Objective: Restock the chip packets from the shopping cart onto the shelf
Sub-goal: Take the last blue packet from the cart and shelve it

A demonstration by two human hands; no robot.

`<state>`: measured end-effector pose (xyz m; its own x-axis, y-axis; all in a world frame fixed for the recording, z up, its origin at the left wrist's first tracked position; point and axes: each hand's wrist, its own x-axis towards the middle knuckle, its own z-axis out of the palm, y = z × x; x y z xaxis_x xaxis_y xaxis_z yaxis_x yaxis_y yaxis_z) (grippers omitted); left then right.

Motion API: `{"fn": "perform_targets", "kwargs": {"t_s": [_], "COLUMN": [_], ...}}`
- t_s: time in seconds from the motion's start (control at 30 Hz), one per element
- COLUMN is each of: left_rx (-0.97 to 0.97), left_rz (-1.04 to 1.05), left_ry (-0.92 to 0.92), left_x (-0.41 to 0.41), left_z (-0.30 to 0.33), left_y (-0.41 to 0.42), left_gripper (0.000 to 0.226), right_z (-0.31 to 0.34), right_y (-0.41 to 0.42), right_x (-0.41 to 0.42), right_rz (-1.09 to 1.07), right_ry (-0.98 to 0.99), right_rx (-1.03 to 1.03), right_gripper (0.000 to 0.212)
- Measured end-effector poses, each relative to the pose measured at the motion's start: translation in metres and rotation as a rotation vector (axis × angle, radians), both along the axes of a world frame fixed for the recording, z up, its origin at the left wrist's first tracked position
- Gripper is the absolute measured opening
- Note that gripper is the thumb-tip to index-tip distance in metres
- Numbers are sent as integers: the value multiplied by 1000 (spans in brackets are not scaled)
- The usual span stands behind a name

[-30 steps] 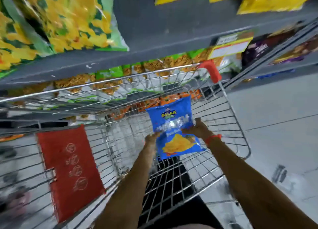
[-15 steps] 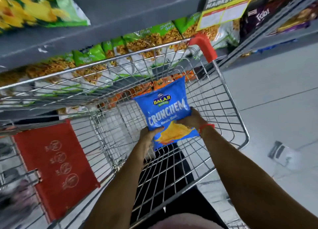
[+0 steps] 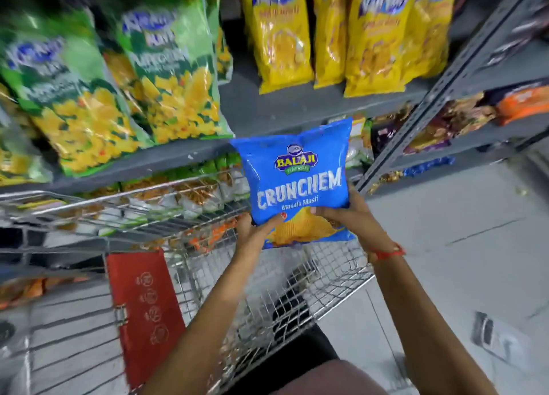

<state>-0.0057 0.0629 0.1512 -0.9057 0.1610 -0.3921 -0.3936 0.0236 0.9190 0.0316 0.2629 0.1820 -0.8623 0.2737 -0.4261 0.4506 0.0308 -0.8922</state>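
Blue packet (image 3: pixel 297 180): glossy foil, printed "BALAJI CRUNCHEM Masala Masti", upright at frame centre, raised above the shopping cart (image 3: pixel 208 204) and in front of the grey shelf (image 3: pixel 282 109) edge.
Left hand (image 3: pixel 252 228): at the packet's lower left corner, thumb pressed across the front, fingers wrapped behind — closed on the packet.
Right hand (image 3: pixel 353 213): at the lower right edge, fingers curled over the front, likewise clamped on the packet; red thread (image 3: pixel 389 253) tied round the wrist.
Cart: wire basket across the lower left and centre of the frame, red seat flap (image 3: pixel 145 314) at lower left; contents not clear through the blur.
Upper left of frame: green snack bags (image 3: pixel 124 79) leaning on the shelf, blurred.
Upper centre and right: yellow snack bags (image 3: pixel 341 35) standing in a row on the same shelf.
Below the shelf, behind the cart: smaller green and orange packets (image 3: pixel 190 186), seen through the wire.
Right side: grey slotted upright (image 3: pixel 439 91) slanting down, mixed dark and orange packets (image 3: pixel 475 112) beyond — pale floor (image 3: pixel 460 231) beneath.
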Motion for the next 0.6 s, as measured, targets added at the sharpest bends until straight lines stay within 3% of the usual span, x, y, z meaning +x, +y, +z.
{"fn": "perform_targets", "kwargs": {"t_s": [0.2, 0.37, 0.6], "left_rx": [13, 70, 138], "left_rz": [-7, -49, -60], "left_ry": [357, 610, 914], "left_x": [-22, -40, -72], "left_z": [131, 242, 374], "left_y": [3, 9, 29], "left_gripper": [44, 18, 34], "right_z": [127, 229, 346], "right_y": [-9, -12, 8], "right_x": [-5, -13, -33], "right_rz": [-99, -195, -276], "right_ry": [313, 639, 973], "right_rx": [54, 144, 237], "right_gripper": [51, 43, 54]}}
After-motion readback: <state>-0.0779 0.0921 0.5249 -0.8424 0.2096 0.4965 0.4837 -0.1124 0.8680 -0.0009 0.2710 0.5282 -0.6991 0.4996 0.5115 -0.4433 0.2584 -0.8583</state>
